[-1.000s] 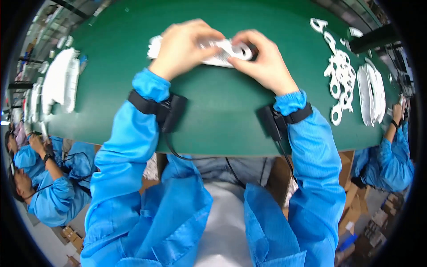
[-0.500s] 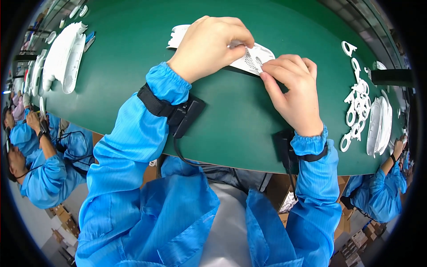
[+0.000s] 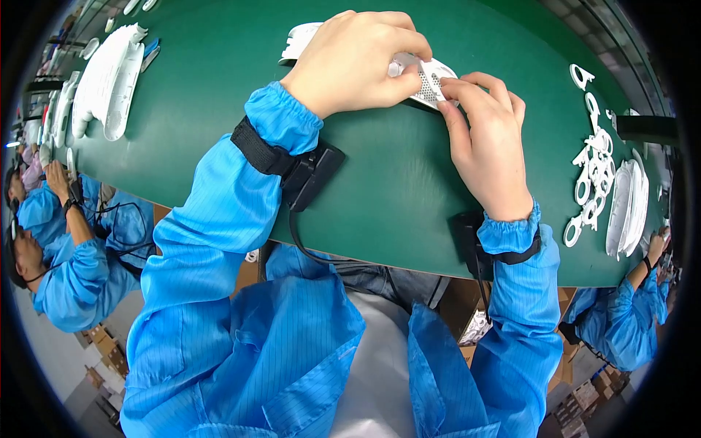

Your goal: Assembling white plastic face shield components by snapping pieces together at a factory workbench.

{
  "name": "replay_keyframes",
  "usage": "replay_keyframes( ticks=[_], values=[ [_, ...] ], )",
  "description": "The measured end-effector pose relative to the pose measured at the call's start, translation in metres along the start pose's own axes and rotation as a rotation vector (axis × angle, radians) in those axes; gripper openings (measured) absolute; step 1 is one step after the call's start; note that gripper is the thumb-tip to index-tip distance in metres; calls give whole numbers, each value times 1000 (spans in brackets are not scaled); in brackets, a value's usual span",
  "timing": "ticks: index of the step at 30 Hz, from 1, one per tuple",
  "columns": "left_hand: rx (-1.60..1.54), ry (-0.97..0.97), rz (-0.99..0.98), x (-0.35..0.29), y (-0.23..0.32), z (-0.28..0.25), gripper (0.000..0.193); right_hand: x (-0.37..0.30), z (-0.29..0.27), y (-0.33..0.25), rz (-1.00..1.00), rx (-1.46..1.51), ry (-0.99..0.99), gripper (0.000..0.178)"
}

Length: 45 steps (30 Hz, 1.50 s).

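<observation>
**Fingers (image 3: 418, 47) crowd the holed end of a white shell (image 3: 429, 87)**

Two-handed fine work on the white shell appears to be the step in hand, with both sets of fingertips at its perforated right end. The left hand (image 3: 365, 62) arches over the middle of the shell, palm down. Its thumb and forefinger curve toward each other without meeting, and the perforated face shows through the gap. Whether they press on the shell or merely rest there, I cannot tell. A pale rounded bit also shows in that gap, too small to identify.

From the other side comes the right hand (image 3: 488, 124), thumb and forefinger drawn together in what looks like a pinch on the lower end of a narrow white strip (image 3: 435, 82) that crosses the holes. Whether the strip is loose or part of the shell is unclear. The other right fingers are bent and stand clear of the surface.

As I judge it, the next move calls for a steady left hold and small, exact pressure from the right fingertips.

Relative to the fingers, the shell lies beneath the left ones and just beyond the right thumb, near the far side of the green tabletop (image 3: 365, 182). Its other end, as it seems, emerges left of the left hand. White ring-shaped parts (image 3: 603, 166) lie well apart, to the right.
</observation>
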State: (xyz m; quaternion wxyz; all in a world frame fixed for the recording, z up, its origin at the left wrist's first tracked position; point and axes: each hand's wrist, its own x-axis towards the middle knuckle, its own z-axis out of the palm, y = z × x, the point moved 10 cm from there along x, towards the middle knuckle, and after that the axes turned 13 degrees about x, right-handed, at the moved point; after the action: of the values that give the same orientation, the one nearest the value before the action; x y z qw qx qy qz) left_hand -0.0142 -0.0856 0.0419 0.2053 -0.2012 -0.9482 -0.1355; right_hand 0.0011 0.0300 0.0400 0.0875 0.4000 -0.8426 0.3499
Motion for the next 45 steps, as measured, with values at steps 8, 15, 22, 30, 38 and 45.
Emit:
replay_keyframes(
  ticks=[8, 15, 22, 30, 38, 45],
  values=[
    [25, -40, 180, 0, 8, -2, 35, 0, -5, 9, 31, 25, -6, 11],
    [50, -91, 103, 0, 6, -2, 43, -1, 1, 5, 71, 39, 15, 9],
    [128, -133, 117, 1, 11, -1, 44, -7, 7, 8, 184, 53, -7, 15],
    [200, -63, 167, -15, 15, 0, 42, -21, 21, -11, 146, -39, -187, 45],
    [205, -63, 195, -8, 12, 2, 45, -20, 22, -13, 96, -146, -171, 55],
    [53, 496, 232, -24, -2, -75, 53, -3, 23, 39, 213, -220, -74, 75]
  ],
)
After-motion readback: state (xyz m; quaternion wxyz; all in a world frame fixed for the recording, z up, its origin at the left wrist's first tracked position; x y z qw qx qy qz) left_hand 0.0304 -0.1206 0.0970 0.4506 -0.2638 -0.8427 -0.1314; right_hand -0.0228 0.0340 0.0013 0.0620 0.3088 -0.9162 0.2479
